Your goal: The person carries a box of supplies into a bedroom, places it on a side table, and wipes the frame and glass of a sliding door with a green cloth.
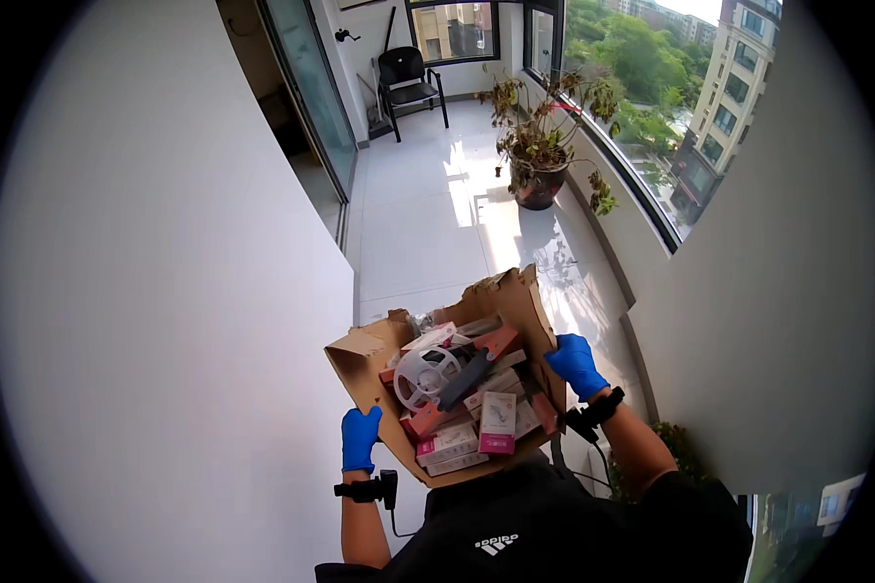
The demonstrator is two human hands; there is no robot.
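left fingers [361,439], right fingers [577,366]: grasping carton [511,303] edges | floor [408,238] stretches ahead between wall [185,291] and potted plant [538,183]

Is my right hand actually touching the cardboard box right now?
Touching. The head view shows your right hand, in a blue glove, gripping the right side of the cardboard box, with no gap between glove and cardboard.

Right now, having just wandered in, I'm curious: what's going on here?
A person's left hand and right hand, both gloved in blue, hold opposite sides of an open cardboard box. Inside lie small cartons and a whitish reel. Beyond, a potted plant and a black chair stand on the pale floor.
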